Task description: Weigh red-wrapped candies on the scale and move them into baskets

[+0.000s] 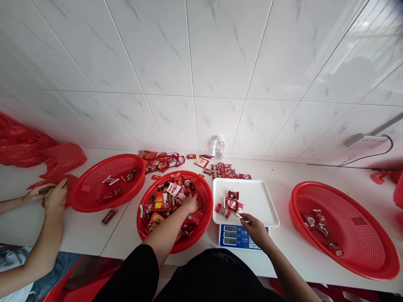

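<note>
My left hand (190,204) reaches into a red plastic basket (143,228) heaped with red-wrapped snacks and candies (163,201); its fingers are hidden among the packets. Over the front edge of a white scale tray (261,205), my right hand (252,227) is closed in a pinch on a small wrapped candy (238,215). Just beyond those fingertips, several red candy packets (231,203) lie on the tray. Below the tray is the scale's blue panel (241,238), its digits too small to read.
Another red basket (346,188) stands at right, a third (91,176) at left, each with a few packets. Loose packets (223,172) and a clear bottle (219,149) sit by the wall. At far left, another person's hands (53,195) touch a red bag (63,159).
</note>
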### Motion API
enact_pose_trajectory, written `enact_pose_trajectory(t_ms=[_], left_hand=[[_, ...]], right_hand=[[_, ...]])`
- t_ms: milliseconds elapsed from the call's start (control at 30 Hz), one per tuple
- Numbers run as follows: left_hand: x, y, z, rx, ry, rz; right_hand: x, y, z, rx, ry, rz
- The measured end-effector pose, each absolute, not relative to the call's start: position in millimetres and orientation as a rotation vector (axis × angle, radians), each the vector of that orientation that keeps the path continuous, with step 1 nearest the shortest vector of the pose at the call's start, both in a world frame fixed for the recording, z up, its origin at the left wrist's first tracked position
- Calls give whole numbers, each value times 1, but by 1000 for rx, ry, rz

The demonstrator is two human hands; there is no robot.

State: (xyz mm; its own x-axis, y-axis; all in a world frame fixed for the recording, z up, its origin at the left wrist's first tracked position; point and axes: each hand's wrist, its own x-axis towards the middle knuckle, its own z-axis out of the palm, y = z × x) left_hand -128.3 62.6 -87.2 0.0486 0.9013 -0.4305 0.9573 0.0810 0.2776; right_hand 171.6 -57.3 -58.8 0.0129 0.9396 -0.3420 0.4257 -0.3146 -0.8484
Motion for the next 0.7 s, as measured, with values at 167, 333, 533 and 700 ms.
enact_pose_trajectory(t_ms=[167, 333, 533, 700], left_hand=[[-111, 59, -89, 1876, 1843, -192], [-118, 59, -82, 1894, 1796, -140], [-129, 69, -64, 1870, 1877, 96], [-120, 78, -27, 1797, 1803, 500]], right_hand=[[172, -62, -53, -1772, -1394, 1271], [174, -67, -53, -1799, -1388, 1254], [174, -68, -58, -1790, -1385, 1249], [173, -67, -60, -1756, -1392, 1264]])
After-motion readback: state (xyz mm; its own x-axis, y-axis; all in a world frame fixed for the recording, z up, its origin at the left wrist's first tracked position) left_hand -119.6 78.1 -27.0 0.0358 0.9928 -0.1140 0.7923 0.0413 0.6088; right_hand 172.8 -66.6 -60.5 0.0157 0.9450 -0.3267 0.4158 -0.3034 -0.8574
